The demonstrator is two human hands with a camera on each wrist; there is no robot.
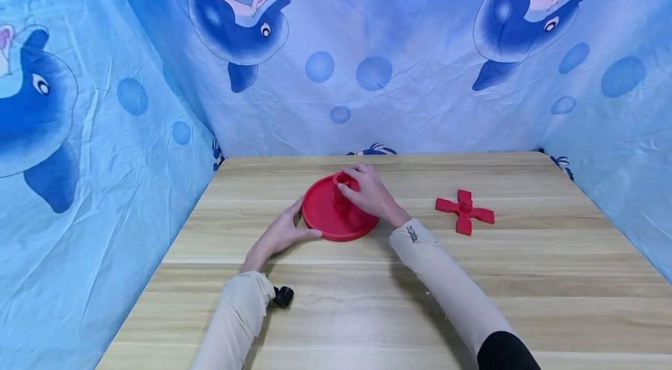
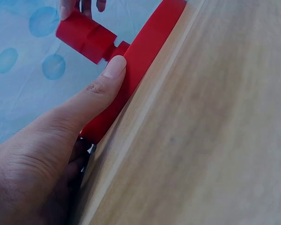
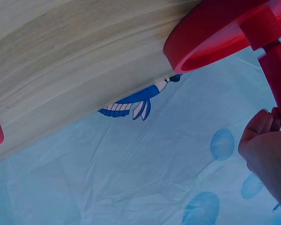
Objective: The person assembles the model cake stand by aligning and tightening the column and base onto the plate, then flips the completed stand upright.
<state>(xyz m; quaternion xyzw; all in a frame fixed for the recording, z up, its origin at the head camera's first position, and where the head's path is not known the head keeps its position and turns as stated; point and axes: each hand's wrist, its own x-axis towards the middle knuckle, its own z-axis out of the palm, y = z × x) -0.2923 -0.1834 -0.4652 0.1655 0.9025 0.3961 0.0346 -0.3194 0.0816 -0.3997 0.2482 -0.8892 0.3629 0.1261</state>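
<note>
A round red base with a raised rim lies flat on the table. My left hand grips its left edge, the thumb against the near side of the rim. Over the middle of the base stands a red hollow post. My right hand pinches this post near its top. In the left wrist view the post tilts a little against a short red stub rising from the base, and a narrower neck shows between them. The right wrist view catches the post only partly.
A red cross-shaped piece with a round knob at its centre lies on the wooden table, right of the base. Blue cloth with dolphin prints hangs behind and on both sides. A small black device sits at my left cuff.
</note>
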